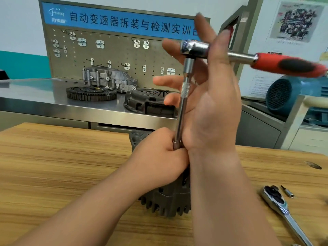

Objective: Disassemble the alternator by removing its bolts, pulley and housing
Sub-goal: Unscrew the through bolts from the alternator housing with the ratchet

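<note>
We see the alternator [170, 201] standing on the wooden table [62, 157], mostly hidden under our forearms, so we cannot make out its bolts. Our left hand [159, 153] curls round the foot of the extension bar [183, 103], covering its tip. Our right hand [209, 103] lies with straight, spread fingers against the ratchet [195, 48], whose red grip blurs toward the right edge.

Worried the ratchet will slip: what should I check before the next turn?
1. Left hand grips extension base: ok.
2. Right hand grips ratchet: not ok, fingers straight.
3. Socket seated on bolt: cannot tell, hands hide it.
4. Alternator stands on table: ok.
5. Second ratchet lies apart from alternator: ok.
</note>
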